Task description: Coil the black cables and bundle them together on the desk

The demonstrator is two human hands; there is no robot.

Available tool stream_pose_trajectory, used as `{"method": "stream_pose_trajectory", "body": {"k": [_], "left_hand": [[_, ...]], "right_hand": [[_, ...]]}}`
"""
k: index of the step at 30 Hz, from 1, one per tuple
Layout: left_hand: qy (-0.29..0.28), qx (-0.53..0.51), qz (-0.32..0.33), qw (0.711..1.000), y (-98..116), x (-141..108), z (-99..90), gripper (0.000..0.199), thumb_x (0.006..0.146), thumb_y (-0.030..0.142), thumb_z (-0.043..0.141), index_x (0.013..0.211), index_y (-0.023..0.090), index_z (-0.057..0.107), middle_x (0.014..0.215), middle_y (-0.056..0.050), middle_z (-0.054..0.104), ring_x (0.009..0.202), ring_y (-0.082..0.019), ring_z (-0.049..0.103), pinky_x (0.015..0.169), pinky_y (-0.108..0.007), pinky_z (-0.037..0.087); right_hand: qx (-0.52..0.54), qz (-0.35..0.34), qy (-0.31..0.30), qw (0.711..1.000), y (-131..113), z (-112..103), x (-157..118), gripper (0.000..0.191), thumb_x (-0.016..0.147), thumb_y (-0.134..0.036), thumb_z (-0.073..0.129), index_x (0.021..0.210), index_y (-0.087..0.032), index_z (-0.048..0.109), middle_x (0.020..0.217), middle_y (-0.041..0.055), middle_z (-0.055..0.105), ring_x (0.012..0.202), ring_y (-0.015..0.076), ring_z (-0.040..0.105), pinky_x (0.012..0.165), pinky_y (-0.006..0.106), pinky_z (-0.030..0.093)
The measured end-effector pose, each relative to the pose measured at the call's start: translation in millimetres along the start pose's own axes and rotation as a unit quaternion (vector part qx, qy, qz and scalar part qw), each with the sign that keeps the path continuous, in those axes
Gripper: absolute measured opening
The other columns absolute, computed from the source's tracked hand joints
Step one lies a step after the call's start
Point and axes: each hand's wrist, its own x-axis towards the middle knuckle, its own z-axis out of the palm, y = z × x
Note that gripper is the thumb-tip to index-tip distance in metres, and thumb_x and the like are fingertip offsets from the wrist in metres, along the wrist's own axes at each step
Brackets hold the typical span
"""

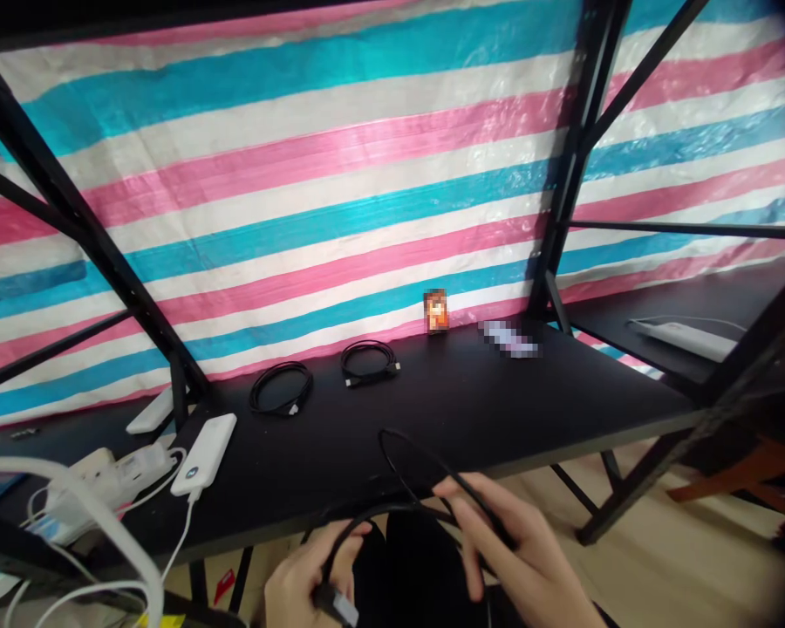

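A black cable (392,508) with a metal-tipped connector runs between my two hands in front of the table edge. My left hand (310,576) is closed round it, and the connector end sticks out below the fingers. With the fingers bent on the cable's other part, my right hand (510,545) grips it while a loop rises above the fingertips. On the black table (471,401) beyond lie two coiled black cables, one coil (281,388) on the left and another coil (370,365) to its right, both with connector ends showing.
A white power bank (204,453) with a white cord lies at the table's left. Beside it are white plugs on a power strip (98,488). A small blurred picture (436,311) and a blurred flat item (511,338) are at the back. Black metal posts (566,174) frame the table.
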Motion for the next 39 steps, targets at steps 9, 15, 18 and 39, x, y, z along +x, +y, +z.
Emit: {"method": "stream_pose_trajectory", "body": {"k": [9, 15, 18, 39], "left_hand": [[-0.096, 0.076, -0.017, 0.992, -37, 8, -19.6, 0.025, 0.087, 0.041, 0.051, 0.095, 0.029, 0.071, 0.061, 0.002, 0.068, 0.064, -0.017, 0.065, 0.071, -0.030, 0.052], [-0.199, -0.029, -0.058, 0.978, -62, -17, -11.1, 0.052, 0.078, 0.031, 0.061, 0.129, 0.031, 0.053, 0.085, 0.000, 0.070, 0.067, -0.014, 0.060, 0.079, -0.031, 0.052], [-0.283, -0.057, -0.088, 0.953, -49, -27, -3.5, 0.071, 0.066, 0.016, 0.062, 0.133, 0.035, 0.050, 0.103, -0.001, 0.068, 0.083, -0.018, 0.061, 0.083, -0.033, 0.051], [0.019, -0.116, -0.105, 0.988, -23, 2, 16.7, 0.051, 0.086, 0.044, 0.051, 0.133, 0.026, 0.044, 0.140, -0.011, 0.048, 0.128, -0.026, 0.043, 0.103, -0.047, 0.036]], "right_hand": [[0.205, -0.082, 0.346, 0.912, -4, -30, 22, 0.035, 0.077, -0.053, 0.069, 0.088, -0.021, 0.059, 0.041, -0.0110, 0.038, 0.030, 0.0043, 0.035, 0.034, 0.016, 0.024], [0.182, -0.135, 0.348, 0.910, -13, -29, 22, 0.027, 0.085, -0.049, 0.063, 0.086, -0.023, 0.054, 0.035, -0.0114, 0.037, 0.025, 0.0047, 0.030, 0.033, 0.020, 0.017], [0.178, -0.142, 0.314, 0.922, -14, -19, 18, 0.026, 0.088, -0.050, 0.059, 0.085, -0.025, 0.053, 0.031, -0.0116, 0.037, 0.024, 0.0052, 0.026, 0.035, 0.022, 0.016], [0.095, -0.146, 0.254, 0.951, -19, 39, 14, 0.037, 0.084, -0.053, 0.061, 0.066, -0.022, 0.063, 0.031, -0.0074, 0.042, 0.017, 0.0077, 0.033, 0.028, 0.020, 0.015]]}}
